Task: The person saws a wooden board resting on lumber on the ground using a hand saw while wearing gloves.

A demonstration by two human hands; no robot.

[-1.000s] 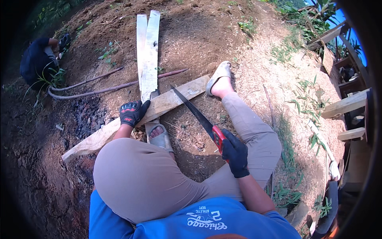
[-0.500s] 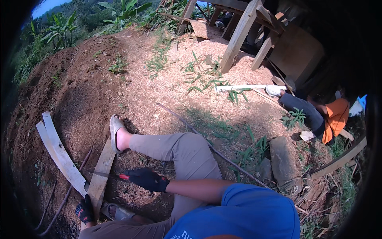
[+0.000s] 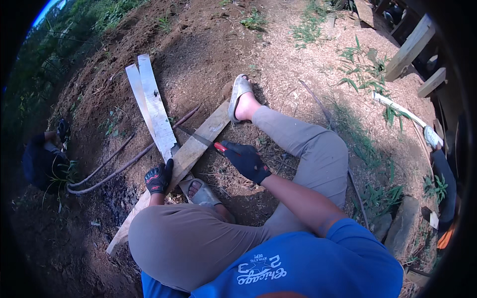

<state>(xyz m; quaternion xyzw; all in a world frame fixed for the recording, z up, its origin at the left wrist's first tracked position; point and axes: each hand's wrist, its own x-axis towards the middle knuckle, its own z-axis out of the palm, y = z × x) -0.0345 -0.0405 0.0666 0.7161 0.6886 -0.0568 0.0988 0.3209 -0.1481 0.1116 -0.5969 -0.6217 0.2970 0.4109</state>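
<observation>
My right hand (image 3: 247, 161), in a dark glove, is closed round the red handle (image 3: 220, 147) of a narrow-bladed hand saw. Its dark blade (image 3: 198, 137) lies across a long wooden board (image 3: 212, 125) and points up and left; its teeth are too small to make out. My left hand (image 3: 159, 179), gloved in black with red marks, grips the board's left edge, thumb along it. Under my bent left leg the board passes out of sight, and a pale end (image 3: 126, 229) shows beyond. My right sandalled foot (image 3: 242, 99) is at the board's far end.
Two pale weathered planks (image 3: 153, 102) lie left of the board, over a curved brown stick (image 3: 134, 160). Another person (image 3: 42, 161) is low at the far left. Wooden posts (image 3: 410, 48) stand at upper right; a stone slab (image 3: 401, 226) lies at lower right.
My view has swung left and down, so the board, planks and hands sit further right and higher. A person at the left has come into view. Both hands keep their hold.
</observation>
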